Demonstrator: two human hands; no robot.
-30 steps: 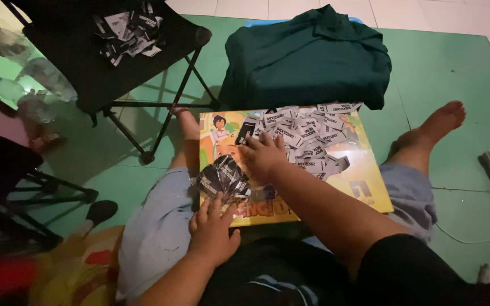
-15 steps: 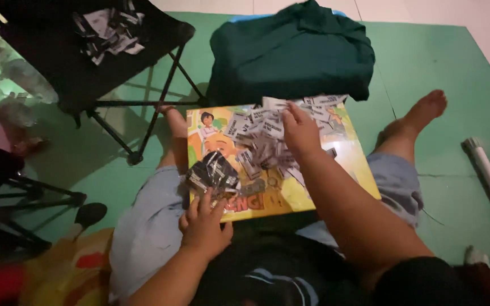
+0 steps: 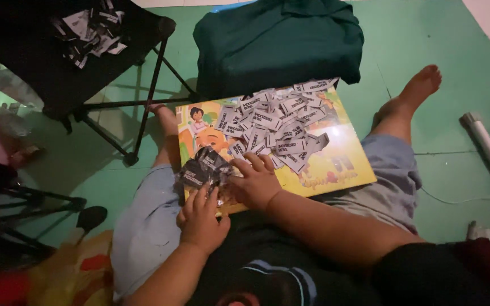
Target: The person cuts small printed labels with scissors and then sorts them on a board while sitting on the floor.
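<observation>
A yellow picture board [image 3: 336, 161] lies across my lap and carries a heap of several small grey printed labels [image 3: 282, 122]. At its near left corner sits a bundle of dark labels in clear plastic [image 3: 202, 167]. My left hand [image 3: 201, 218] rests its fingertips on that bundle's near edge. My right hand [image 3: 254, 181] lies flat on the board right beside the bundle, fingers spread and touching it. Neither hand lifts anything.
A folded dark green cloth [image 3: 279, 42] lies on the green floor beyond the board. A black folding stool [image 3: 46, 62] at the left holds more labels [image 3: 89, 28]. A white tube [image 3: 489, 150] lies at the right. My bare foot [image 3: 412, 93] stretches out.
My right hand has pulled back from the grey label heap to the dark bundle at the board's near left corner. The left hand has stayed by the bundle.
</observation>
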